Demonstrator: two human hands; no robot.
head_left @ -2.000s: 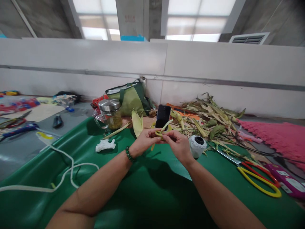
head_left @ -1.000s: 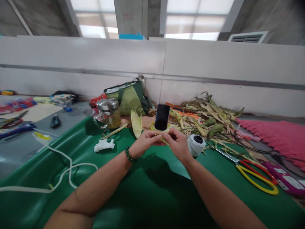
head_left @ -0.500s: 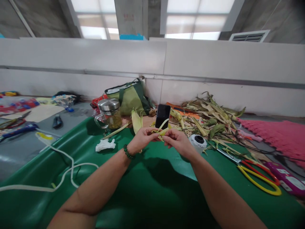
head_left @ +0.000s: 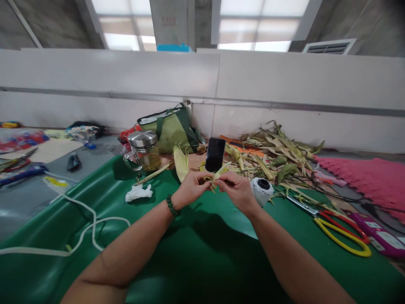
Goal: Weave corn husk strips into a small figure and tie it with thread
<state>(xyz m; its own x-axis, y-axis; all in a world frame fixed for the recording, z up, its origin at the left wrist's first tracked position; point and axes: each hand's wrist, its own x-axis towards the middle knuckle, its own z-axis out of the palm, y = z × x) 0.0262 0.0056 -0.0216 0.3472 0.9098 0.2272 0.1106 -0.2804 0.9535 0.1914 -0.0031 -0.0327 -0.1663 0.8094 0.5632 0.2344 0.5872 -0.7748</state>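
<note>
Between my two hands is a small piece of pale yellow-green corn husk [head_left: 221, 170], folded or knotted, with strips sticking out. My left hand [head_left: 193, 188] pinches its left side; a green bead bracelet circles that wrist. My right hand [head_left: 236, 188] pinches the husk from the right, fingertips close to the left ones. Just behind the hands a black phone [head_left: 215, 154] stands upright. A larger husk [head_left: 181, 162] leans behind my left hand. Right of my right hand sits a white roll with a black core [head_left: 262, 191]. Fingers partly hide the held piece.
A glass jar mug [head_left: 144, 150] and a green bag [head_left: 172, 128] stand behind left. Dried husks [head_left: 281, 152] pile up at back right. Scissors [head_left: 341, 234] with red and yellow handles lie right, by a purple package [head_left: 378, 236]. A white cord [head_left: 95, 223] crosses the green mat [head_left: 202, 261] at left.
My fingers have shifted on the husk and drawn closer together. The loose strip that stuck up now lies lower, toward the right hand. The view has moved slightly.
</note>
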